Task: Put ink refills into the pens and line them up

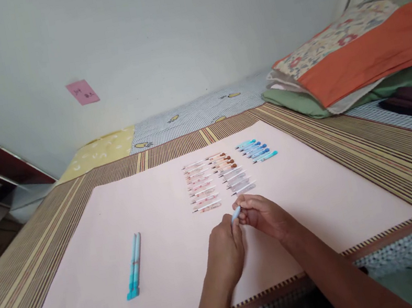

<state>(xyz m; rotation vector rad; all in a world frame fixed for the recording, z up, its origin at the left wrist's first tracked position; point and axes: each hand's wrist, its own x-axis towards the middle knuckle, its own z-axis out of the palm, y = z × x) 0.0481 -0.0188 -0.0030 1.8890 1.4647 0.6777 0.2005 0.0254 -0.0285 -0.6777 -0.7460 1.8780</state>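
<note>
My left hand (pixel 225 246) is closed around a light blue pen (pixel 235 215), above the pink sheet (pixel 170 266). The fingertips of my right hand (pixel 258 213) are pinched at the pen's upper end, touching my left hand. Just beyond my hands lie rows of pens: a column of pinkish clear pens (pixel 203 193), brown-topped pens (pixel 223 160) with grey clear pens (pixel 239 181) nearer me, and several blue pens (pixel 256 151) farther right. Two turquoise pens (pixel 134 266) lie side by side on the left of the sheet.
The sheet lies on a striped mat (pixel 333 153). Folded bedding with an orange cover (pixel 367 54) is stacked at the right. Behind the mat are checked cloth (pixel 198 110), yellow cloth (pixel 101 148) and a wall with a pink note (pixel 82 92).
</note>
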